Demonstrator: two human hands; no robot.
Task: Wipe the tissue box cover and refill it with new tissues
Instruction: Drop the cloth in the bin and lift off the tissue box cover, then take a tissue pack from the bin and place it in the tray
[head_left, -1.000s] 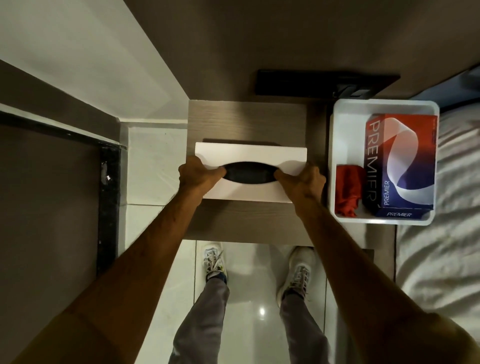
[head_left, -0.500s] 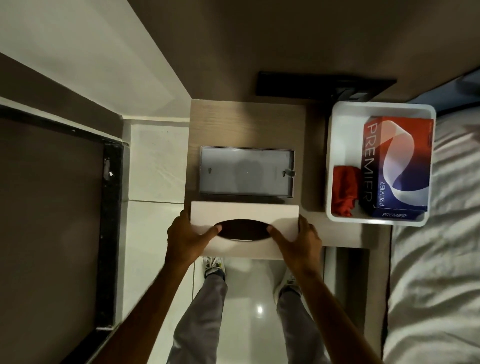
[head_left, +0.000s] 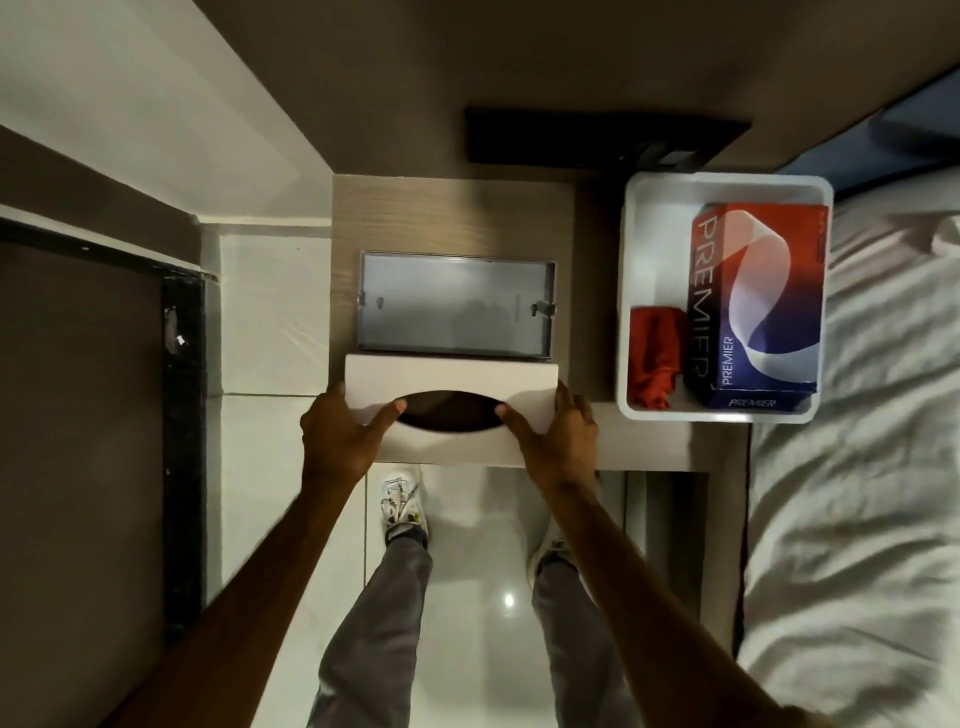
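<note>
Our left hand (head_left: 337, 441) and right hand (head_left: 558, 441) clamp the white tissue box cover (head_left: 449, 382), fingers closed on its ends, at the counter (head_left: 452, 213) front edge, base tray (head_left: 456, 306) behind. It overhangs the floor; loosened grip likely drops it.

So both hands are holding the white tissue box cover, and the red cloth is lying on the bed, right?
Not quite. Both the left hand and right hand hold the white tissue box cover, but the head view shows the red cloth inside the white bin, beside the Premier tissue box.
</note>
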